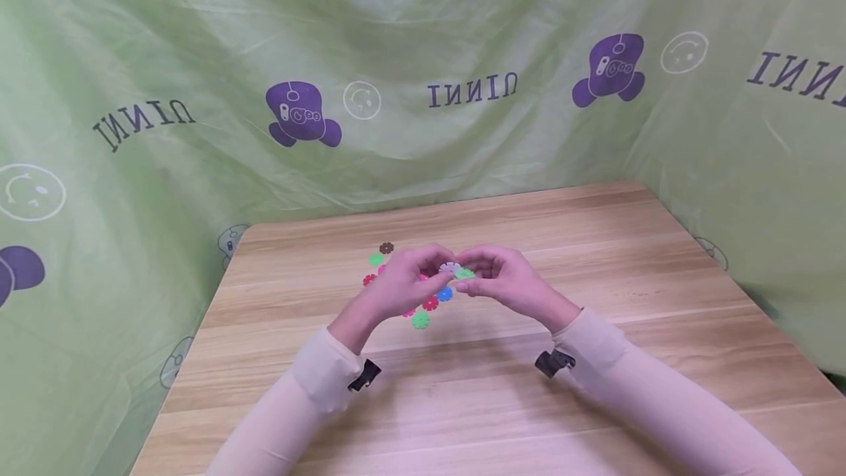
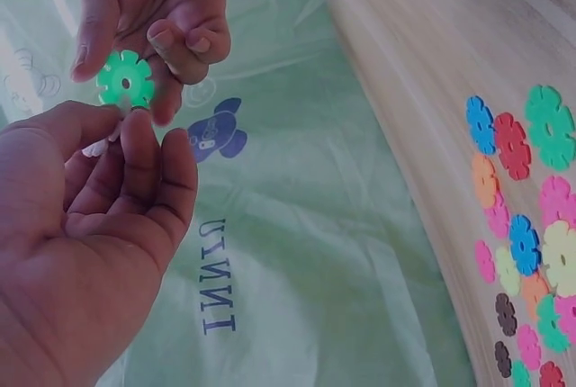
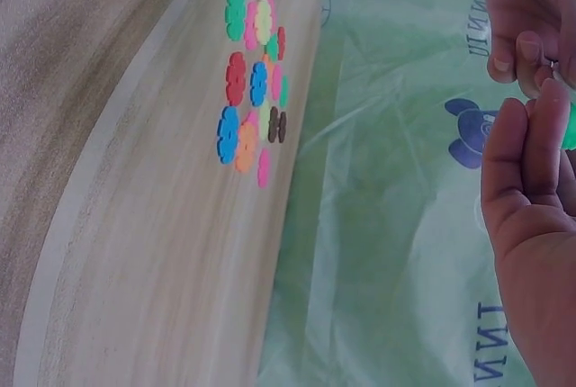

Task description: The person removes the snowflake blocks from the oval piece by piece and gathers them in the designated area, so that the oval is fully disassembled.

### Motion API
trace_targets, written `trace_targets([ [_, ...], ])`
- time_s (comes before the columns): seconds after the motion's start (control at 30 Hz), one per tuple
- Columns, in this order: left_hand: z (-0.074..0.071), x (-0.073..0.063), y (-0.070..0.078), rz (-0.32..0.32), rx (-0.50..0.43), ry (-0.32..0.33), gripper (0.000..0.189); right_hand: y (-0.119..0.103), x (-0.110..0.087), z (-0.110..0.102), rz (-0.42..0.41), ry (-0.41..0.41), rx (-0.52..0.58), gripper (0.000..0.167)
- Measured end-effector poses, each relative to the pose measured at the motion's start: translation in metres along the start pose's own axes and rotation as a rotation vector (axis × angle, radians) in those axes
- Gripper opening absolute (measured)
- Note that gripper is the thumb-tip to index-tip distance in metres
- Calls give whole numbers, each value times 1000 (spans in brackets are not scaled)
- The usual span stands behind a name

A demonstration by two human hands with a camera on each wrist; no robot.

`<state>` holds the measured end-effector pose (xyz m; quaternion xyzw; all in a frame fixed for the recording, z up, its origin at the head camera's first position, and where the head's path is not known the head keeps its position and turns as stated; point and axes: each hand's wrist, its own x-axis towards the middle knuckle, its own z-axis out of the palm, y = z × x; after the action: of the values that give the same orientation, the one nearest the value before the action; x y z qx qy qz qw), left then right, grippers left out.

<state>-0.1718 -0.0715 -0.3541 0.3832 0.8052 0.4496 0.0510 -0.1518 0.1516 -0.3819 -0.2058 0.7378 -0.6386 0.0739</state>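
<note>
In the head view, my left hand (image 1: 403, 281) pinches a pale, notched plastic building disc (image 1: 449, 268) between thumb and fingers. A green notched disc (image 1: 465, 274) stands against it; whether the two are slotted together is hard to tell. Around the green disc (image 2: 126, 79) curves my right hand (image 1: 512, 281), its thumb apart from the disc's edge in the left wrist view and a finger behind it. Both hands are raised above the table. The left fingertips hide most of the pale disc (image 2: 94, 148). In the right wrist view, the right hand's fingers cover much of the green disc (image 3: 570, 126).
Several loose notched discs lie flat on the wooden table (image 1: 595, 255), partly hidden by the left hand, among them a blue disc (image 1: 445, 293), a green one (image 1: 421, 320) and a brown one (image 1: 386, 248). A green printed curtain (image 1: 423, 153) hangs behind and beside the table.
</note>
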Motion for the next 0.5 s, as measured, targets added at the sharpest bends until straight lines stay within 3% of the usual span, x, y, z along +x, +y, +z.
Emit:
trace_targets([
  [0.13,-1,0,1,7,-1,16,19,1,0,-2,-9,24,-60,36],
  [0.5,1,1,-2,63,-1,30,16,0,-1,-4,-14,4,-56,39],
])
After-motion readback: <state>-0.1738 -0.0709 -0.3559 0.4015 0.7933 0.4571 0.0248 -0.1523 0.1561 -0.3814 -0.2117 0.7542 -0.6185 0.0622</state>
